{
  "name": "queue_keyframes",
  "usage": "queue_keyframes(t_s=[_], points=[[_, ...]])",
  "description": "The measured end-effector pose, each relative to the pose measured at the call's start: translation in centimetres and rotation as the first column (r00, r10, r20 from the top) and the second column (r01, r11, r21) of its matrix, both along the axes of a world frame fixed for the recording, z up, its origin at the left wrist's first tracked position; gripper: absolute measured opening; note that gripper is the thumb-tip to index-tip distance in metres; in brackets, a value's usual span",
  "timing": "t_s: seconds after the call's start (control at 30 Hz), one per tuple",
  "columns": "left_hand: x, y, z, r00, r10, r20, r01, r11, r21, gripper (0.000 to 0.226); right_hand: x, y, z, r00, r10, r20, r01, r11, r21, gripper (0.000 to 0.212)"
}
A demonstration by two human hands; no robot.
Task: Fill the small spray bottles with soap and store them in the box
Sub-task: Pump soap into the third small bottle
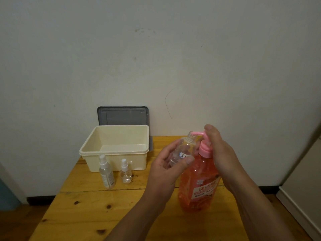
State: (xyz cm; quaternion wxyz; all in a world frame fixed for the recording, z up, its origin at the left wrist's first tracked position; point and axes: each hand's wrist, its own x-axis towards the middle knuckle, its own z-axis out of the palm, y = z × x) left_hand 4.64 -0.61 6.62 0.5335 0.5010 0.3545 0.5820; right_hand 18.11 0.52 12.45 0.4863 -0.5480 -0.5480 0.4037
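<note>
My left hand [166, 164] grips a small clear bottle [184, 150] with no cap, tilted so its open neck sits just under the pink nozzle. My right hand [218, 150] rests on the pink pump head [205, 146] of a big orange soap bottle [198, 186] standing on the wooden table. A cream plastic box [139, 145], open and with nothing visible inside, stands at the table's back left. In front of it stand a tall clear spray bottle [106, 173] and a short clear spray bottle [125, 172], both with white spray tops.
A grey lid [123, 115] leans against the white wall behind the box. The wooden table [86, 214] ends at its left edge near the tall bottle. A pale cabinet or door [305, 180] stands at the right.
</note>
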Motion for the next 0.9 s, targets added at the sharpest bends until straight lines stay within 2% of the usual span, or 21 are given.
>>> queue_keyframes(t_s=[0.13, 0.3, 0.63, 0.9], points=[[0.00, -0.03, -0.04, 1.000, 0.000, -0.012, 0.000, 1.000, -0.004, 0.053, 0.11, 0.19, 0.10, 0.999, 0.005, 0.046, -0.005, 1.000, 0.001, 0.068], [-0.08, -0.05, -0.11, 1.000, 0.013, -0.015, -0.013, 1.000, -0.006, 0.048, 0.20, 0.40, 0.08, 0.999, -0.010, 0.049, 0.011, 1.000, -0.010, 0.055], [-0.04, -0.11, 0.25, 1.000, 0.011, -0.015, -0.011, 1.000, -0.011, 0.049, -0.24, -0.24, 0.31, 1.000, 0.011, -0.016, -0.011, 1.000, -0.020, 0.064], [-0.14, -0.17, 0.03, 1.000, 0.015, -0.013, -0.015, 1.000, -0.025, 0.047, 0.18, 0.40, 0.06, 0.998, -0.026, 0.060, 0.028, 0.999, -0.031, 0.058]])
